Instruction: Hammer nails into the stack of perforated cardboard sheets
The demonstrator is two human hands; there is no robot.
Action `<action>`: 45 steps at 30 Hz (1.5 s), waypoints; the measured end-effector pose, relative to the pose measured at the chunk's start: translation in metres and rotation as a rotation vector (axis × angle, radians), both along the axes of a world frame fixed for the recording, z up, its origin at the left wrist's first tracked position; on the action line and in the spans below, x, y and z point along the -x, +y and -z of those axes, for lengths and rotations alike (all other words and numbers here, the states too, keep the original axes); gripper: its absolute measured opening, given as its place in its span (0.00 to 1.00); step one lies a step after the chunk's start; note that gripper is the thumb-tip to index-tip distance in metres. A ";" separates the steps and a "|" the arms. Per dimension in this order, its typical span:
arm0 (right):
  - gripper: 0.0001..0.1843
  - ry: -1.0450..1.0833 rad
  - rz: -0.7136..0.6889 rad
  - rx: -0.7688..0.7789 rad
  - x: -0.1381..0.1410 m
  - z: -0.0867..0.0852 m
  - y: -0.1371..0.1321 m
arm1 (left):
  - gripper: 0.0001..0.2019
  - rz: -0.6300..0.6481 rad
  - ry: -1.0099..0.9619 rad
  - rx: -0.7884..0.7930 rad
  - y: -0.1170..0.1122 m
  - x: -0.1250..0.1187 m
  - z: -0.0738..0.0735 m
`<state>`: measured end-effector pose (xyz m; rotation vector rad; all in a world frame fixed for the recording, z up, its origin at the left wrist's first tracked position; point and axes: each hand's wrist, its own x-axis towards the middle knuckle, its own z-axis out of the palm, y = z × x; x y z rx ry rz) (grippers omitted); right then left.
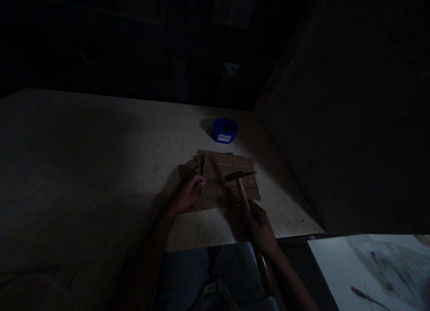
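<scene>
My right hand (pixel 260 223) is wrapped round the wooden handle of a hammer (pixel 243 194). The hammer's dark metal head hovers over, or just touches, the right part of a brown cardboard piece (pixel 231 161) covered in rows of small holes or dents. At the cardboard's left edge my left hand (pixel 191 192) has its fingers drawn together in a pinch; what they hold is too dark to make out. A dark, uneven row runs across the cardboard from these fingertips toward the hammer head. More torn cardboard (pixel 188 168) lies underneath and to the left.
A blue plastic tub (pixel 224 132) with a white label stands behind the cardboard on the pale tabletop (pixel 141 150). A dark panel (pixel 352 123) rises along the right side. Lower right, a piece of cutlery (pixel 361 294) rests on a white surface (pixel 332 266). The light is dim.
</scene>
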<state>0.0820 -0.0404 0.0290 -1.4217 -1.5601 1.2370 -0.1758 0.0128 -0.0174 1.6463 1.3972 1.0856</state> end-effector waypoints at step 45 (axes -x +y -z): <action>0.15 0.105 0.064 -0.036 -0.009 -0.006 -0.002 | 0.19 0.065 0.099 -0.005 0.021 -0.024 -0.022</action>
